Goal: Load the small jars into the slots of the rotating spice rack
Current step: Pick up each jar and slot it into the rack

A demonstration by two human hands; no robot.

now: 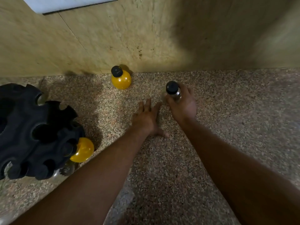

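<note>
We note the right hand (182, 101) gripping a clear black-capped jar (173, 91) at centre frame, the left hand (148, 118) spread flat on the bench (227, 111), and a yellow-filled jar (82, 150) slotted in the black rack (32, 132) at lower left.

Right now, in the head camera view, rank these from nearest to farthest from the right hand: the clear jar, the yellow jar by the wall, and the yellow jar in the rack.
1. clear jar: held in the right hand itself.
2. yellow jar by the wall: to the left, standing on the counter.
3. yellow jar in the rack: far left, in a slot of the black spice rack.
</note>
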